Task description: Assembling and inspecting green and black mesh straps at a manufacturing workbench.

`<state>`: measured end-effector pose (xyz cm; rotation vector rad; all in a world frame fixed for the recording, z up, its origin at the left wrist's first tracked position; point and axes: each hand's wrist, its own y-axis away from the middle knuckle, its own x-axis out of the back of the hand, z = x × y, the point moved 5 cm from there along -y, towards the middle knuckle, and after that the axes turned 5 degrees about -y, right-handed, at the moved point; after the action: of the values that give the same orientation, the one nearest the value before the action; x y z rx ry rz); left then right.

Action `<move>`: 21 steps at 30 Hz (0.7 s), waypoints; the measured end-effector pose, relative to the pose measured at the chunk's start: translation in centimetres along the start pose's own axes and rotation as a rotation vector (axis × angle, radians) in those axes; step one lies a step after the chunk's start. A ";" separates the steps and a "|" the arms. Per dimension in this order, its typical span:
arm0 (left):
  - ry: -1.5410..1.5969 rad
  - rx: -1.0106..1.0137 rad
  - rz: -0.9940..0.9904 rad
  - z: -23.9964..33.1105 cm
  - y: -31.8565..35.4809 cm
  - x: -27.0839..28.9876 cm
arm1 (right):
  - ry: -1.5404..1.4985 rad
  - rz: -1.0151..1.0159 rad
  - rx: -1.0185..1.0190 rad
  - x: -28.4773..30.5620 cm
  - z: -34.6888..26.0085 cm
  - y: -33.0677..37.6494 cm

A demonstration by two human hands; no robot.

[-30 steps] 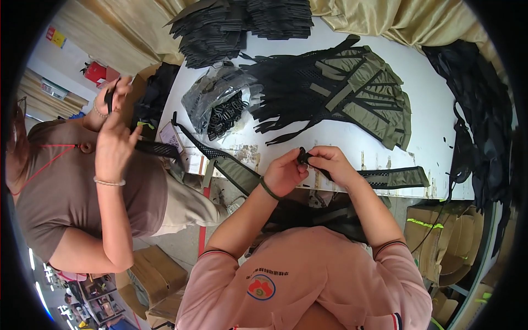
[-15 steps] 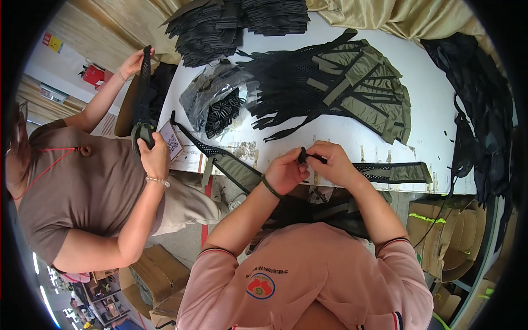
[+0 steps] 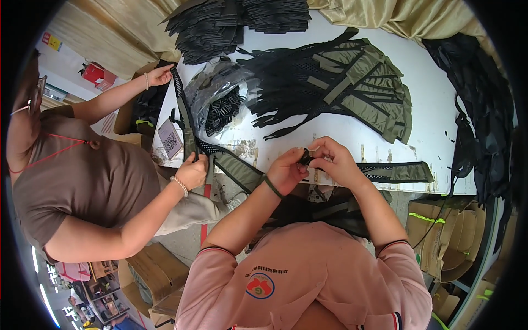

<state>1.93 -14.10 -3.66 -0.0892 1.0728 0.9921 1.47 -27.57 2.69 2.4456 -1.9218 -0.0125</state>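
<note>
**Buckle pinched between both hands at the table's near edge**

At the near edge of the white table (image 3: 440,110), the left hand (image 3: 286,170) and right hand (image 3: 333,160) meet fingertip to fingertip, both closed in a pinch grip on a small black buckle (image 3: 304,158). The buckle sits right between the two thumbs, raised just off the table, seemingly so both hands can steady it from either side. An olive and black mesh strap (image 3: 393,171) runs from the hands off to the right along the table edge, and another length trails left and down past the left wrist; it appears to pass through the pinch, though the fingers hide the join. Farther out lies a spread of olive and black webbing pieces (image 3: 352,82), with a clear bag of black buckles (image 3: 220,104) to the left. At the far left, another person's hands (image 3: 192,170) stretch a similar strap upright.
</note>
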 end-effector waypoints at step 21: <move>-0.738 -0.622 0.149 1.9 0.7 -2.2 | -0.210 0.091 -0.158 0.6 2.4 0.1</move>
<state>2.46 -14.16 -0.73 -0.1349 0.0787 1.3237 1.44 -28.20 0.27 2.3338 -2.0222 -0.4185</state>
